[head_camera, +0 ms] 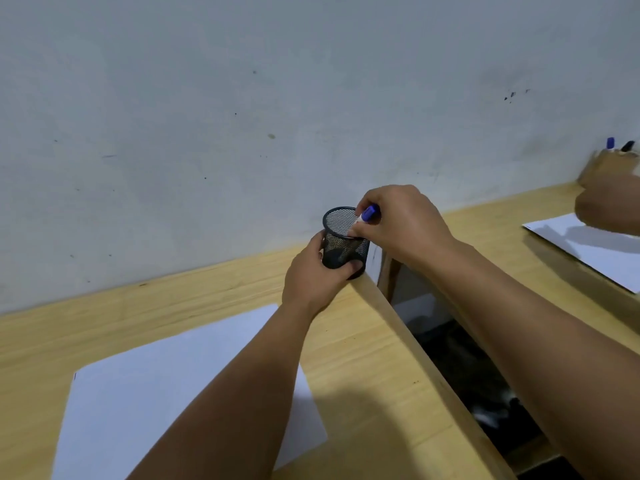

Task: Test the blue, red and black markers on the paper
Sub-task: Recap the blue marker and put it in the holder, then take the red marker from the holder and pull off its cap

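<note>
On the wooden table [363, 358], the white paper [173, 393] lies near and to the left of the black mesh pen holder [343, 242], which stands at the table's right edge. The left hand [313, 277] has its fingers wrapped around the holder's base, while the right hand [401, 223], over the holder's rim, has its fingers clamped on the blue marker [370, 213]. Sitting so close to that edge, the holder could tip off if the left hand's grip slackens as the marker is moved.

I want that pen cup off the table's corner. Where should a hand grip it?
Wrap the mesh cup around its lower wall from the near side, as the left hand does. It stands upright, round and open-topped, and the right hand with the blue marker crowds the rim.
</note>
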